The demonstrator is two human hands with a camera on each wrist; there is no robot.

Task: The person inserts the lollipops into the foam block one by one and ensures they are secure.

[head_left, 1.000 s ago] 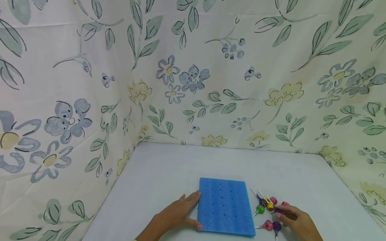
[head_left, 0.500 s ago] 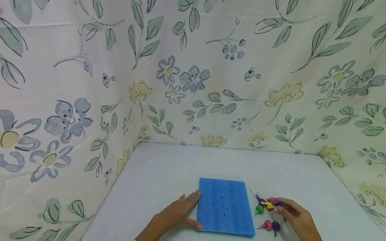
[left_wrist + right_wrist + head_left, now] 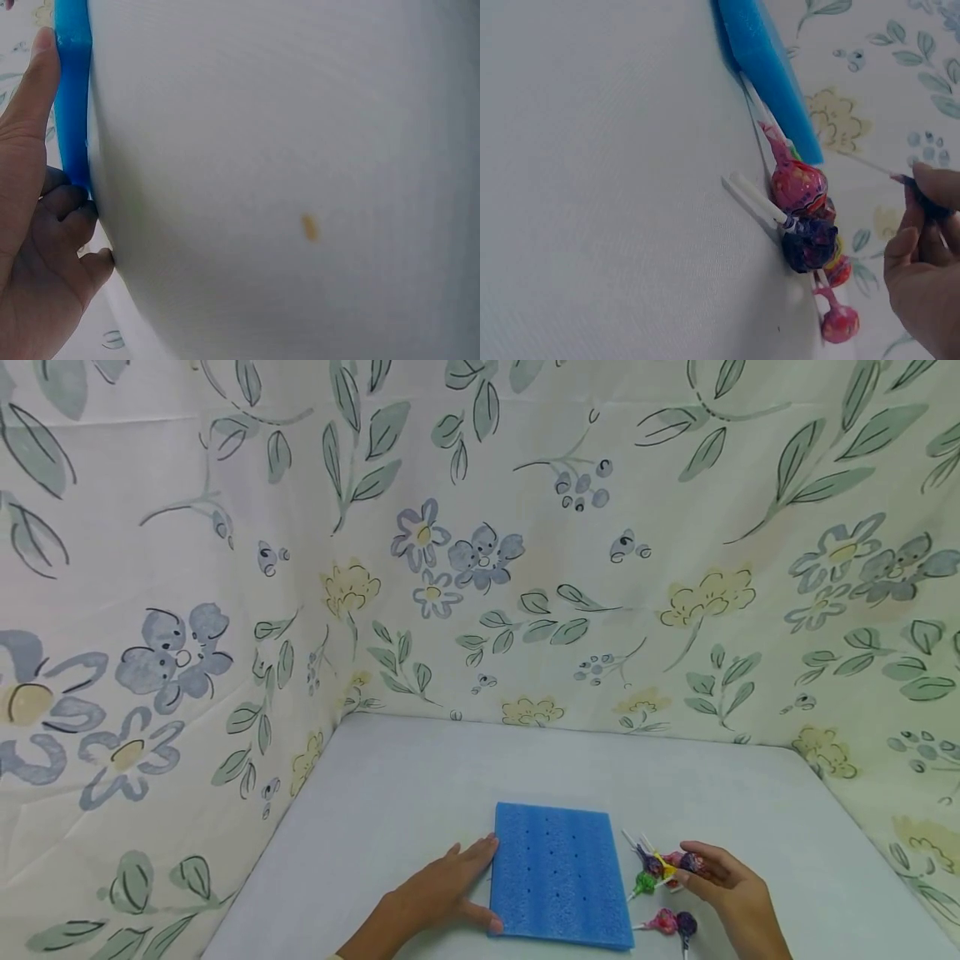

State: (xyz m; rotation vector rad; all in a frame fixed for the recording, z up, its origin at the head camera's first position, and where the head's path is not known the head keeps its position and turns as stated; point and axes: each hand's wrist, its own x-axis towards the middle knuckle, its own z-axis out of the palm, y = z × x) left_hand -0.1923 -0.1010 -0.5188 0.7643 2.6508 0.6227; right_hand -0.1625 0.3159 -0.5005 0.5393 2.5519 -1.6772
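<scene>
A blue foam block (image 3: pixel 558 877) with rows of small dark holes lies flat on the table. My left hand (image 3: pixel 442 889) rests along its left edge, fingertips at the side and thumb (image 3: pixel 41 82) at the near corner. Right of the foam, my right hand (image 3: pixel 735 893) pinches a dark purple wrapped lollipop (image 3: pixel 928 201) between thumb and fingers, its white stick pointing left towards the foam. Just below that hand lie a green lollipop (image 3: pixel 645 882), a yellow one (image 3: pixel 666 869) and other wrapped ones. Nearer me are a pink lollipop (image 3: pixel 664 920) and a purple lollipop (image 3: pixel 686 923).
The white table (image 3: pixel 420 777) ends at a floral cloth (image 3: pixel 480 635) that hangs behind and at both sides. In the right wrist view another pink lollipop (image 3: pixel 841 323) lies apart from the closer cluster. A small yellowish mark (image 3: pixel 310 228) shows on the white surface.
My right hand has lifted the purple lollipop out of the pile, turning it so its stick swings round to the left. The left hand and the foam have stayed put.
</scene>
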